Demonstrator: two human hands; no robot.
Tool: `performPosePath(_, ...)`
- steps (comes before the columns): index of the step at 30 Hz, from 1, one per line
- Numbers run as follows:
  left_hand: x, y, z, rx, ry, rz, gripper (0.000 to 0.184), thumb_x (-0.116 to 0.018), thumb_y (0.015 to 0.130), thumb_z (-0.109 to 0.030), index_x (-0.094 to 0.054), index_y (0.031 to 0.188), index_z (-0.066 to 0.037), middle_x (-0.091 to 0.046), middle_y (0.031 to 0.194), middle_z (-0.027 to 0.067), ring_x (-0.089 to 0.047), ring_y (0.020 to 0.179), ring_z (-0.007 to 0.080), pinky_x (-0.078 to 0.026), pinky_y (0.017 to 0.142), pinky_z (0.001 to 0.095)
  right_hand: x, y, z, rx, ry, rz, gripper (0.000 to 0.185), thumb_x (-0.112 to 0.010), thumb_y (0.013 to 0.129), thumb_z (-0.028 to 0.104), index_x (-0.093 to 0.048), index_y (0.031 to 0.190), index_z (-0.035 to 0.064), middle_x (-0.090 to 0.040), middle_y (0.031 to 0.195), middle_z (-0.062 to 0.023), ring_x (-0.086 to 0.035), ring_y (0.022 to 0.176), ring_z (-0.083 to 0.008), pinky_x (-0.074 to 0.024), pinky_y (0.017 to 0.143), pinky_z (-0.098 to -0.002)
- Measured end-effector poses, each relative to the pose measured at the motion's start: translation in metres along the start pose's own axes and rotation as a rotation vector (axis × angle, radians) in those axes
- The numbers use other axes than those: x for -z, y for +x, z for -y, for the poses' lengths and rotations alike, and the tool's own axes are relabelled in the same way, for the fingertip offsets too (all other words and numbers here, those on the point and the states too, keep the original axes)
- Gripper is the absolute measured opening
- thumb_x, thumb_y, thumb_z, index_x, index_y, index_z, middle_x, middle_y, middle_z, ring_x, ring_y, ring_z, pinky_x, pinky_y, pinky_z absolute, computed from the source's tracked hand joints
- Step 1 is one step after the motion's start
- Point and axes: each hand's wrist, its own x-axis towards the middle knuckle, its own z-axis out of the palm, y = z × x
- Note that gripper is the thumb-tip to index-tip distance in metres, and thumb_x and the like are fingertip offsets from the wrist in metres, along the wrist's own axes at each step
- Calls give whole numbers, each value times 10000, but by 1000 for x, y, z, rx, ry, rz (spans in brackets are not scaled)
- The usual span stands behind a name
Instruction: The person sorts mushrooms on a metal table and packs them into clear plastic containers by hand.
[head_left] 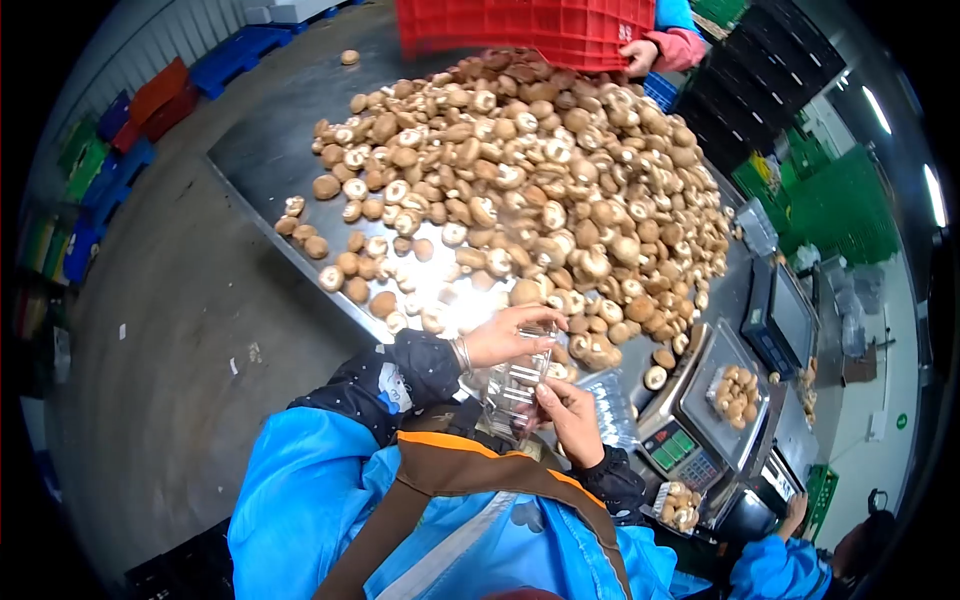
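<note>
The left hand (503, 337) and right hand (573, 418) have a clear container (513, 393) in their grip; light, even pressure should prevent buckling.

Mushrooms (560, 190) on table (265, 135), container (515, 390) before them, crate (520, 30) behind, scale (695, 415) right, tray (736, 396) atop it

Single head-worn camera, wide-angle, facing forward and steeply down. Wearer's jacket (300, 490) closest, bottom centre; left hand (500, 338) and right hand (574, 418) close, just below centre; tabletop (270, 140) beyond, reaching upper frame; floor (180, 310) left. Dark curved margins at corners.
</note>
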Motion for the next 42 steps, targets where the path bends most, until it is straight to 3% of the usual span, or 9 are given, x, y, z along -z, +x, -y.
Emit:
performPosePath(5,43,-27,11,48,-228,-56,317,-610,862,-150,-564,1151,-29,-575,1138,64,-499,1129,163,-369,989,308,-24,47,-4,-5,-21,115,391,-392,1001,256,-593,946,-75,-669,844,-160,-655,694,-170,-512,611,-253)
performPosePath(13,90,-50,17,63,-36,-243,300,-584,851,-161,-576,1133,-57,-580,1128,60,-556,1047,176,-414,928,306,-62,98,-7,-32,70,167,416,-349,1007,264,-541,979,-103,-654,893,-207,-653,713,-217,-523,624,-281)
performPosePath(22,99,-51,20,112,-68,-250,302,-596,839,-91,-557,1130,-23,-558,1120,49,-504,1065,128,-398,940,285,-67,122,-3,35,-13,7,304,-457,973,191,-569,804,-34,-587,693,-40,-586,590,-100,-494,550,-232)
performPosePath(26,96,-51,16,144,-38,-267,361,-612,808,-68,-524,1155,-26,-546,1123,54,-495,1098,145,-386,959,293,-63,122,-3,47,-147,69,200,-510,937,96,-611,1033,-47,-612,771,-25,-588,643,-83,-486,591,-221)
performPosePath(30,83,-44,1,134,97,-353,571,-658,738,-73,-424,1259,-42,-482,1218,84,-429,1189,175,-338,1016,316,-59,103,-8,-143,137,266,290,-523,904,0,-479,1189,-30,-626,930,-95,-644,821,-173,-521,631,-258)
performPosePath(34,62,-46,5,108,154,-269,749,-652,689,-56,-306,1353,-54,-393,1301,111,-367,1251,209,-274,1066,326,-55,82,-13,-45,220,86,159,-555,888,19,-512,1039,-4,-590,800,-61,-597,713,-135,-490,585,-254)
performPosePath(35,60,-48,9,79,66,-263,799,-592,679,48,-247,1389,-75,-376,1312,133,-438,1194,235,-381,986,329,-53,77,-10,-36,232,45,131,-569,877,26,-520,995,1,-581,766,-52,-580,686,-121,-479,576,-250)
performPosePath(39,48,-62,49,440,-222,-391,849,-591,651,65,-227,1402,-87,-455,1255,224,-529,1096,296,-435,924,359,-13,53,15,392,-605,-250,148,-618,776,50,-505,868,21,-517,670,-58,-498,586,-98,-413,523,-256)
performPosePath(42,85,-71,59,590,129,-707,849,-539,686,170,-227,1399,-168,-500,1175,167,-625,882,231,-550,640,317,37,26,46,505,-785,-547,151,-617,739,50,-504,838,31,-469,586,-66,-466,502,-152,-379,489,-284)
